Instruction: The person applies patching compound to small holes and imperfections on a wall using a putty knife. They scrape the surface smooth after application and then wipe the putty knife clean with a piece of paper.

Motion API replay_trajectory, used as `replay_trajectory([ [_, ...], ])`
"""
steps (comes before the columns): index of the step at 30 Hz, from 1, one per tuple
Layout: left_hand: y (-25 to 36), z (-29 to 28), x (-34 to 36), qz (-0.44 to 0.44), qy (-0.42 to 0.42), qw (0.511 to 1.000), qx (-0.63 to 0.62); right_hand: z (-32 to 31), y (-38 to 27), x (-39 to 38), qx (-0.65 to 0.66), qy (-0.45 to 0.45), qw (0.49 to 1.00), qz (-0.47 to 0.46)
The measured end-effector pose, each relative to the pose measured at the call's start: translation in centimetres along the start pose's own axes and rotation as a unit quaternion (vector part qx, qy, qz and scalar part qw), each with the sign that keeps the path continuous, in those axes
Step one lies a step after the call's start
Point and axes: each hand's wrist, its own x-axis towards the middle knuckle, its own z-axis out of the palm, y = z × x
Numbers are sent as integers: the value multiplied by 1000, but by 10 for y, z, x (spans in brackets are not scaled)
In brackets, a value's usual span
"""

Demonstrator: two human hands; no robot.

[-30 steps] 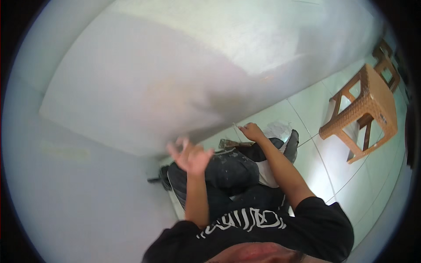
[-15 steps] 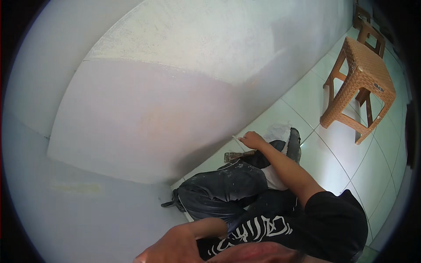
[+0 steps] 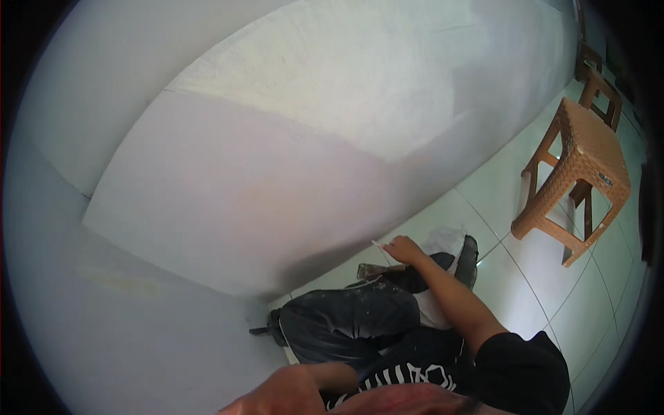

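My right hand is closed, its fingertips pinching a small, thin white piece near the foot of the wall. What the piece is cannot be made out. Just below that hand lies a flat, stained tool with a broad end, partly hidden by my leg. Crumpled clear-white plastic sits beside my foot. My left hand is raised close at the lower edge, with its fingers out of sight, so its grip is hidden.
My folded legs in dark, speckled trousers rest on the pale tiled floor. A wall with a rough whitish patch above a smoother pinkish area rises ahead. A brown woven-pattern stool stands at the right, more brown furniture behind it.
The view has shifted, so the wall, stool and legs sit lower in the picture. My right hand still pinches the white piece near the wall. My left hand stays raised at the lower edge.
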Motion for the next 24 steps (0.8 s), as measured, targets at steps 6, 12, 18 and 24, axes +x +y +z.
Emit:
replay_trajectory([
  [6,-2,9,-6,7,10,1000,6,-2,-4,1,21,-49,997,60],
  [12,-4,17,-5,6,1,1000,20,0,12,7,11,-4,1000,29],
  [18,-4,25,-14,10,14,999,33,-8,-17,-3,63,-15,997,38],
  [24,-5,27,-20,13,15,999,33,-56,-89,20,86,117,975,-166],
])
